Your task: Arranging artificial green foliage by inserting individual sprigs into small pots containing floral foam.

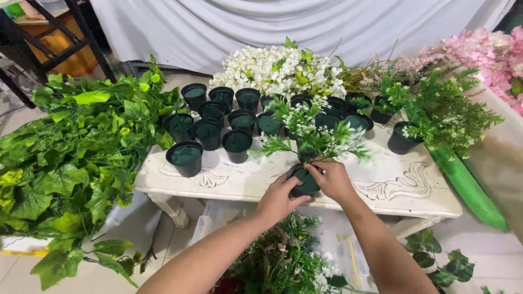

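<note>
A small black pot filled with dark green foam sits at the near edge of the white carved table. My left hand grips the pot's left side. My right hand pinches the stem of a green sprig with tiny white flowers, which stands upright in the pot's foam. Both forearms reach in from the bottom of the view.
Several black foam-filled pots stand on the table's left and back. White flowers lie behind them, pink flowers at the right, leafy green vines on the left. More greenery lies below the table.
</note>
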